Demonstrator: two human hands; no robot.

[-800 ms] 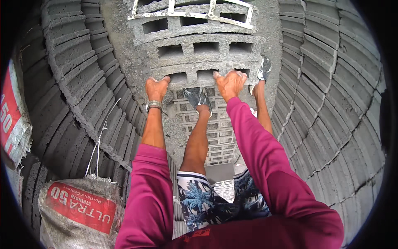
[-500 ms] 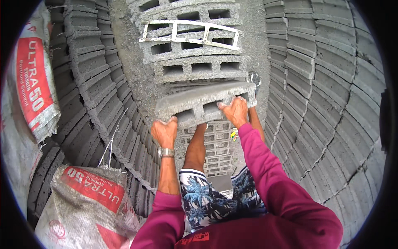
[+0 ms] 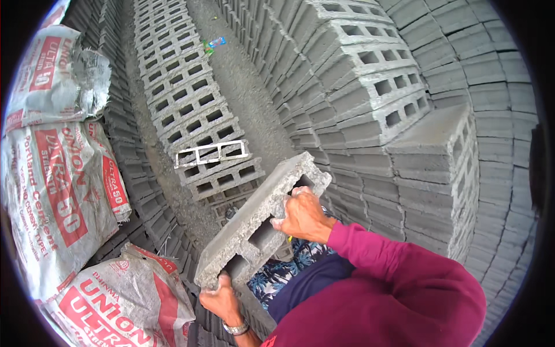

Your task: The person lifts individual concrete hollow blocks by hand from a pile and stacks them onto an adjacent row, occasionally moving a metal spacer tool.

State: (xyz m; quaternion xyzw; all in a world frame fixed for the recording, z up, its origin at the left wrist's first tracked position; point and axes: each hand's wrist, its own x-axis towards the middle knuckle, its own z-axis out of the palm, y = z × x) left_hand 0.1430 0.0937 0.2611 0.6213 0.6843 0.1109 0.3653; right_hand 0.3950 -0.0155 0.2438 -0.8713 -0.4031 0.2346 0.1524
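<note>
A grey hollow concrete block [image 3: 245, 222] is held up in front of my body. It tilts, with its left end low and near me and its right end higher and farther off. My left hand [image 3: 222, 302] is closed on the lower left end, thumb at the rim of a hollow. My right hand [image 3: 304, 215] grips farther along, its fingers hooked at the hollows near the right end. Just beyond the block, a white rectangular frame with crossbars [image 3: 198, 156] lies on a long row of hollow blocks [image 3: 185, 110] on the ground.
Tall block stacks [image 3: 341, 75] wall the right side, with a stepped block end [image 3: 425, 136] standing out close to my right arm. Another stacked wall [image 3: 118, 92] runs along the left. White-and-red cement bags [image 3: 87, 231] lie on it. Gravelly ground [image 3: 243, 81] shows between.
The block has gone from nearly level to steeply tilted, still in both hands, and closer to my body. My view has swung to the right, showing more of the right-hand stacks.
</note>
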